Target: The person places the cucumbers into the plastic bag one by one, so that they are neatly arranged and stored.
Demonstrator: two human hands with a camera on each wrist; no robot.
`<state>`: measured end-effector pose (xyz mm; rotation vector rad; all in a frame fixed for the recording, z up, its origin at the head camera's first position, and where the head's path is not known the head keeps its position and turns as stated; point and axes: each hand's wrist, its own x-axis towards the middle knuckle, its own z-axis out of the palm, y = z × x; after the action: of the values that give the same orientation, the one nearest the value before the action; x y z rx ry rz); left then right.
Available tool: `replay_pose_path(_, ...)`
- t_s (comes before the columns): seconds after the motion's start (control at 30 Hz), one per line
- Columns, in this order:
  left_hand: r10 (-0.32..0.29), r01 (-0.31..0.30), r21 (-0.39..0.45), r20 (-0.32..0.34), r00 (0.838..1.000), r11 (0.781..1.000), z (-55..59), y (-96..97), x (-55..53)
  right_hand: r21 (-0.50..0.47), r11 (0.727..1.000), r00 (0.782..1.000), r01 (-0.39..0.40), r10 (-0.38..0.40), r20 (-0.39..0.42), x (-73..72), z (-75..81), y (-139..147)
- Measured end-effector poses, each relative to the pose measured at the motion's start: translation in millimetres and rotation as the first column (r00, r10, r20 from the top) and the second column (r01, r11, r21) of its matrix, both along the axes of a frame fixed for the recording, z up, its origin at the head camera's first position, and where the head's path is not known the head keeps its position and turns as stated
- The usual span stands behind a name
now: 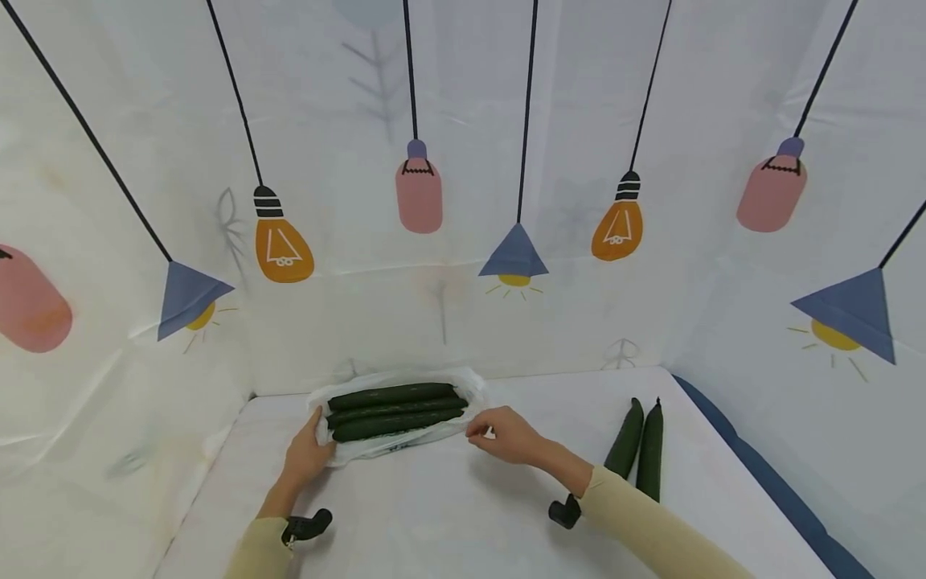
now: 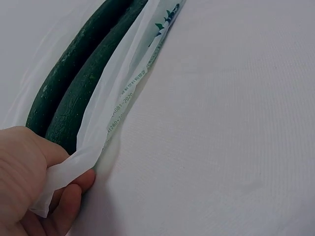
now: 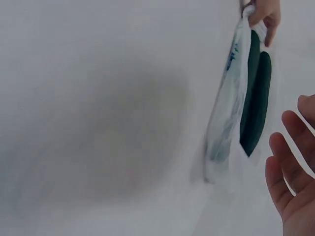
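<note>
Three dark green cucumbers (image 1: 398,410) lie side by side in a thin white plastic bag (image 1: 473,388) at the back of the table. My left hand (image 1: 309,450) grips the bag's left edge; in the left wrist view the film (image 2: 91,152) passes between thumb and fingers, beside the cucumber ends. Green print (image 2: 125,93) runs along the bag's side. My right hand (image 1: 510,434) hovers at the bag's right end, fingers loosely bent and holding nothing. In the right wrist view its fingers (image 3: 290,167) are spread apart from the bag (image 3: 226,118).
Two more cucumbers (image 1: 651,450) lie on the right of the white table (image 1: 434,523), partly behind the right forearm. A white curtain with printed lamps (image 1: 514,253) encloses the back and sides. Dark blue fabric (image 1: 774,482) lines the table's right edge.
</note>
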<state>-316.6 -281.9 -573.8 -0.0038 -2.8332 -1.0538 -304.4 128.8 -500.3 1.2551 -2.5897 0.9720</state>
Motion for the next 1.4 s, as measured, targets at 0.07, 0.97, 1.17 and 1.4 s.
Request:
replay_pose_path(0.07,0.001,-0.001,-0.002,0.002,1.0,1.0,-0.3,0.1,0.5,0.013,1.0,1.0,0.007,-0.007,0.012,5.1,-1.7,12)
replay_pose_path(0.97,-0.003,0.002,0.02,0.054,0.999,1.0,2.8,-1.7,-0.5,0.172,0.945,0.956,0.279,-0.29,0.039,41.0,-2.1,158)
replay_pose_path(1.17,-0.007,0.005,0.035,0.048,0.999,0.999,3.2,-3.3,-0.6,0.182,0.938,0.951,0.296,-0.308,0.038,45.5,0.4,180)
replay_pose_path(1.4,-0.012,0.01,0.034,0.049,0.999,0.999,0.3,-3.5,-2.3,0.229,0.914,0.94,0.334,-0.341,-0.011,52.1,0.5,208)
